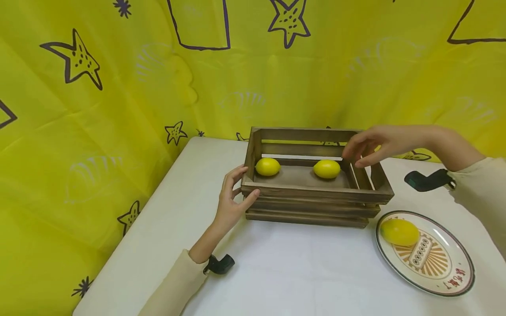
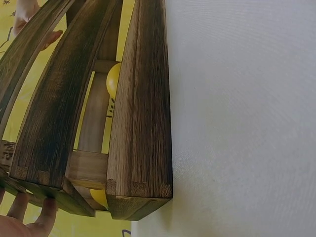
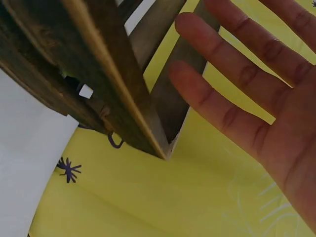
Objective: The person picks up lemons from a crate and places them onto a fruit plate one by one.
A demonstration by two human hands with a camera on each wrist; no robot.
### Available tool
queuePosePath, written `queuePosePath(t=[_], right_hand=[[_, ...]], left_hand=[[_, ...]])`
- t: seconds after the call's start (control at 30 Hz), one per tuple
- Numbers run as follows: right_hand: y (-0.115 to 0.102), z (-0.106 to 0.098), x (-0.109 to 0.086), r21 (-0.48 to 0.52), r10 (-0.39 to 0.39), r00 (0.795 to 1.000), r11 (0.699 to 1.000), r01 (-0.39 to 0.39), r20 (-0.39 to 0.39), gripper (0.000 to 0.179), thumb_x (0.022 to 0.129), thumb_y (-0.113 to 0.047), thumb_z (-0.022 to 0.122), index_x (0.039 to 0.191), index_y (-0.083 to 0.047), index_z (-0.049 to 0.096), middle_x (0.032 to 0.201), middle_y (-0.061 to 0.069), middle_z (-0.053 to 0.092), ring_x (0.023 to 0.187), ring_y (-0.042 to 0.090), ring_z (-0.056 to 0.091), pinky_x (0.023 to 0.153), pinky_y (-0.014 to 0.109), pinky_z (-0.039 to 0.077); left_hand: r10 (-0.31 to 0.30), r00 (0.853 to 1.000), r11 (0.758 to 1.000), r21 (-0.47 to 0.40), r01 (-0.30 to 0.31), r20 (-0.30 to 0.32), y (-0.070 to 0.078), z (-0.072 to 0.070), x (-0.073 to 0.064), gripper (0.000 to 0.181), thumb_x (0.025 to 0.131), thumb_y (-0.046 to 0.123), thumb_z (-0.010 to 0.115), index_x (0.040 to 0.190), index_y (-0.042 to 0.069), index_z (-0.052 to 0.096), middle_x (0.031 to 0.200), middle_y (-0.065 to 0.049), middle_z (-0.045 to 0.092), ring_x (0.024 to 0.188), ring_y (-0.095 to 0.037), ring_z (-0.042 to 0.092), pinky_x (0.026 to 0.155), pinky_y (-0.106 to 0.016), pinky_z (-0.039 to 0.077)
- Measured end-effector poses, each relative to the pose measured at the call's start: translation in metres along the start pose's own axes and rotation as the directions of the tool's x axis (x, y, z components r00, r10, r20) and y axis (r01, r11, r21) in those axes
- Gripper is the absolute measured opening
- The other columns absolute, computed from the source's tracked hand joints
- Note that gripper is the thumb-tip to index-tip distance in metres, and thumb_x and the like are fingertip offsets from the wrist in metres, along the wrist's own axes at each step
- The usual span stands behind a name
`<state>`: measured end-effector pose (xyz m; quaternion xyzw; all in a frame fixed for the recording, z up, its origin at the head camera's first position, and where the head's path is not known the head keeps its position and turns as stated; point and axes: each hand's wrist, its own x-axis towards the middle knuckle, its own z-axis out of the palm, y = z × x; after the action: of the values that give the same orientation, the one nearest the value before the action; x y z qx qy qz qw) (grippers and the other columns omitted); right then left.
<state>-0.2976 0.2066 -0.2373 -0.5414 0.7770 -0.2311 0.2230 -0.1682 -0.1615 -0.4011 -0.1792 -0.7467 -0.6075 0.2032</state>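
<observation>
A dark brown slatted wooden crate (image 1: 308,193) stands on the white table. Inside it, one lemon (image 1: 268,167) lies toward the left end and a second lemon (image 1: 327,169) toward the right. My left hand (image 1: 233,197) holds the crate's front left corner, thumb on the front slat and fingers along the left side. Over the crate's right end hovers my right hand (image 1: 375,145), its fingers spread and relaxed with nothing held, as the right wrist view also shows its bare palm (image 3: 291,143). Through the slats, the left wrist view shows part of a lemon (image 2: 113,81).
On the right, in front of the crate, a round dark-rimmed plate (image 1: 454,245) carries another lemon (image 1: 400,232). A yellow curtain (image 1: 130,109) with starfish drawings hangs behind and to the left of the white table (image 1: 300,267).
</observation>
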Motion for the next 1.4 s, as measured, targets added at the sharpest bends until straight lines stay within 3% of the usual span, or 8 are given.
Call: queuePosePath(t=[0.2,0.4,0.7,0.9,1.0,1.23,1.4], right_hand=[[-0.005,0.000,0.026,0.029,0.016,1.000,0.999,-0.017,0.025,0.027,0.094,0.000,0.061,0.120,0.000,0.061,0.112,-0.008,0.065,0.098,0.007,0.064,0.077,0.027,0.054],[-0.015,-0.004,0.055,-0.002,0.037,0.999,0.999,-0.037,0.004,0.025,0.095,-0.005,0.061,0.119,-0.002,0.063,0.112,0.002,0.065,0.100,0.006,0.060,0.082,0.027,0.053],[-0.021,-0.004,0.078,0.017,0.072,0.997,0.997,-0.072,-0.032,0.025,0.097,-0.010,0.061,0.120,-0.002,0.064,0.119,0.010,0.065,0.108,0.005,0.060,0.091,0.027,0.051],[-0.017,-0.005,0.094,0.027,0.062,0.996,0.998,-0.060,-0.069,0.026,0.096,-0.008,0.061,0.120,0.001,0.063,0.122,0.017,0.063,0.112,0.021,0.061,0.093,0.028,0.049],[-0.014,-0.005,0.102,0.028,0.062,0.995,0.998,-0.060,-0.077,0.026,0.096,-0.009,0.061,0.120,-0.001,0.064,0.123,0.016,0.063,0.114,0.027,0.060,0.095,0.029,0.048],[-0.008,-0.002,0.116,0.092,0.142,0.986,0.987,-0.134,-0.091,0.029,0.097,-0.015,0.061,0.124,-0.003,0.063,0.129,0.013,0.060,0.122,0.026,0.054,0.104,0.050,0.040],[-0.003,-0.001,0.134,0.113,0.207,0.974,0.974,-0.196,-0.095,0.035,0.097,-0.024,0.062,0.127,-0.006,0.062,0.131,0.008,0.060,0.122,0.022,0.053,0.104,0.047,0.040]], left_hand=[[-0.027,1.000,0.999,0.031,0.028,-0.012,0.003,-0.004,-0.006,0.060,0.086,0.003,0.071,0.140,0.009,0.044,0.149,-0.010,0.036,0.134,-0.028,0.042,0.096,-0.050,0.046],[-0.042,0.998,0.998,0.047,0.044,-0.051,0.005,-0.011,-0.013,0.059,0.086,0.001,0.071,0.139,0.009,0.046,0.147,-0.009,0.039,0.133,-0.027,0.043,0.096,-0.049,0.046],[-0.050,0.998,0.998,0.046,0.052,-0.044,0.003,-0.006,-0.015,0.060,0.086,0.003,0.071,0.140,0.009,0.045,0.148,-0.009,0.038,0.134,-0.028,0.042,0.097,-0.050,0.046],[-0.042,0.999,0.999,0.033,0.043,-0.032,0.001,-0.002,-0.011,0.060,0.087,0.005,0.071,0.140,0.009,0.044,0.149,-0.010,0.037,0.134,-0.028,0.042,0.096,-0.052,0.046],[-0.041,0.999,0.999,0.032,0.042,-0.026,0.001,0.000,-0.008,0.059,0.087,0.006,0.071,0.140,0.008,0.044,0.149,-0.010,0.037,0.134,-0.029,0.042,0.096,-0.052,0.045],[-0.034,0.999,0.999,0.029,0.034,-0.011,0.002,0.003,-0.004,0.059,0.087,0.008,0.071,0.140,0.009,0.044,0.149,-0.010,0.037,0.135,-0.030,0.041,0.097,-0.052,0.045],[-0.036,0.999,0.999,0.037,0.036,-0.013,0.003,0.002,-0.001,0.060,0.086,0.007,0.072,0.139,0.009,0.044,0.149,-0.011,0.037,0.134,-0.030,0.042,0.097,-0.052,0.045]])
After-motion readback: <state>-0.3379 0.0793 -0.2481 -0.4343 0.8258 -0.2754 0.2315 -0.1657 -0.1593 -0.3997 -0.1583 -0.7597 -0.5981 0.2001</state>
